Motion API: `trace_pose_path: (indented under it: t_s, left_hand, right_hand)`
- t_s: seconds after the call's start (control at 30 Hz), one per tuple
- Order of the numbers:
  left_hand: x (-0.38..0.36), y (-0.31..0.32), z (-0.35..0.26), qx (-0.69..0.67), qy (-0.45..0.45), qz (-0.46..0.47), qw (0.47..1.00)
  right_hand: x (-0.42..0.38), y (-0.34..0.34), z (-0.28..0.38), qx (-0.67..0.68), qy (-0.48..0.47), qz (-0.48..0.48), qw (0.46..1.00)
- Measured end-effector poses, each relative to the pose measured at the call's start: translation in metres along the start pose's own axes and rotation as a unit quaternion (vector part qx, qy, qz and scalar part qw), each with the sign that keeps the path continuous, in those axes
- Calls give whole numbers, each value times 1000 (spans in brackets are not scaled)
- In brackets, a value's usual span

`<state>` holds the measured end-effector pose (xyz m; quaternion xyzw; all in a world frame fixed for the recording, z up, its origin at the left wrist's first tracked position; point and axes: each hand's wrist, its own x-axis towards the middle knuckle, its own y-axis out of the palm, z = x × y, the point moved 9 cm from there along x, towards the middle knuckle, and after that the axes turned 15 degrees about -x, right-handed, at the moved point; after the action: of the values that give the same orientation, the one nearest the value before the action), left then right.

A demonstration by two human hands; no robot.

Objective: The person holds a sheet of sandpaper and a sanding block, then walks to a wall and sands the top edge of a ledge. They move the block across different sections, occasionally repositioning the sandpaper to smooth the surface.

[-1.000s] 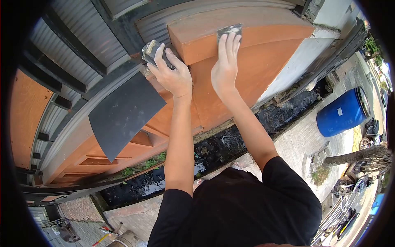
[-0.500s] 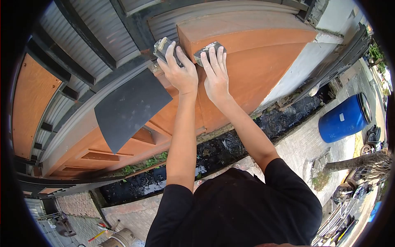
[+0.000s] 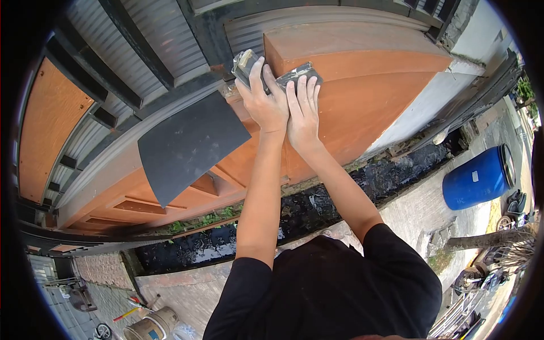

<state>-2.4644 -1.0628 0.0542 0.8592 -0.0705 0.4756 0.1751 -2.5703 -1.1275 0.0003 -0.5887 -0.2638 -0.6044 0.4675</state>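
Note:
My left hand [image 3: 265,107] is closed around a dusty dark-grey sanding block [image 3: 244,64], which has pale, worn edges. My right hand [image 3: 304,116] has its fingers over a second dark sanding block [image 3: 306,72] and presses it at the corner of the orange wall ledge [image 3: 351,61]. Both hands are dusted white and nearly touch, with the blocks almost meeting. Left of my wrists, a black sheet like sandpaper [image 3: 195,147] lies over the ledge and hangs down. The undersides of both blocks are hidden.
Below the wall runs a drain of dark water [image 3: 317,218], with concrete paving [image 3: 396,226] alongside. A blue barrel [image 3: 475,177] stands at right near a tree trunk [image 3: 481,239]. Buckets [image 3: 150,326] sit at lower left. Black metal bars [image 3: 136,42] rise above the ledge.
My hands have drawn together, bringing the two sanding blocks close to each other. The whole view has shifted slightly, so the wall and sheet appear further right.

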Motion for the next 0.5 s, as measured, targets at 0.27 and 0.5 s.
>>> trace_pose_path:
  t_s: [0.27,0.5]
  left_hand:
    - [-1,0,-12,-8,77,27,997]
    - [-2,-3,-4,-43,32,-19,998]
  right_hand:
    - [-24,9,-8,5,-28,37,999]
    - [7,-5,6,-10,-5,50,999]
